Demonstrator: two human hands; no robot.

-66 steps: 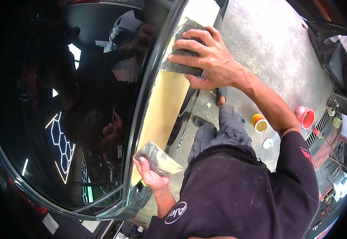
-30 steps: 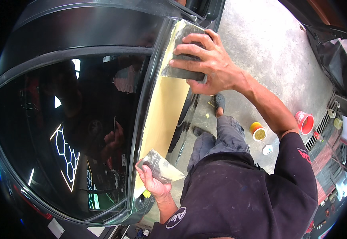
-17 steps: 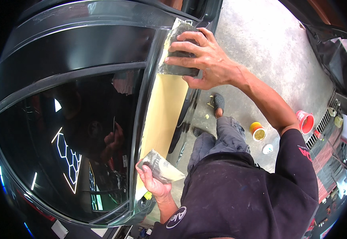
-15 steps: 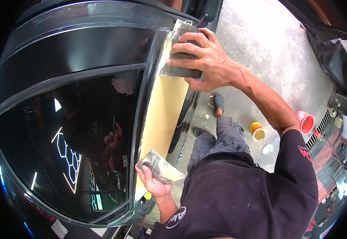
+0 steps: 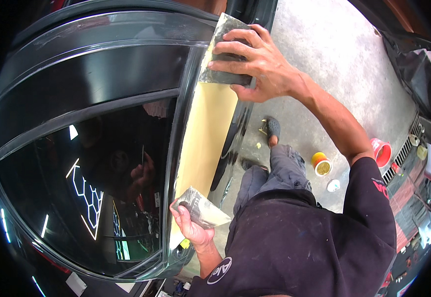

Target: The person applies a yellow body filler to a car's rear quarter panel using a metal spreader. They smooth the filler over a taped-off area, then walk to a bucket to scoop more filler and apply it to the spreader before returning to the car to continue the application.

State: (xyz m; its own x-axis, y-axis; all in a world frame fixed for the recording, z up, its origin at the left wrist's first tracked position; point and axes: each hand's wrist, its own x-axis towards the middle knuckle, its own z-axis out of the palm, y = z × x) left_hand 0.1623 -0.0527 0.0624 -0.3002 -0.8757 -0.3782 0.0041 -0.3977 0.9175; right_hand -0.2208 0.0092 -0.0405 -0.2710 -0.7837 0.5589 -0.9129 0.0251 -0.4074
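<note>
A long panel beside the car's dark window is coated with smooth, pale yellow filler [image 5: 206, 133]. At its far end my right hand [image 5: 270, 69] grips a wide, dark flat spreader [image 5: 225, 77], fingers spread across its face and thumb at its near corner. The spreader lies against the panel, with yellow filler smeared along its left edge. At the panel's near end, my left hand [image 5: 194, 235] holds a second flat plate [image 5: 200, 209], grey and streaked with filler. Its thumb lies along the lower left side; the other fingers are mostly hidden beneath.
The black car's glossy window [image 5: 101, 183] fills the left side. On the concrete floor [image 5: 319, 64] to the right stand a yellow tin [image 5: 321, 164], a white lid [image 5: 333, 185] and a red bucket [image 5: 381, 153]. A floor drain [image 5: 401, 151] runs at the far right.
My right hand and its spreader have slid a little farther up the panel, away from me, exposing slightly more coated surface below. My left hand holds nearly still. The view has shifted slightly.
</note>
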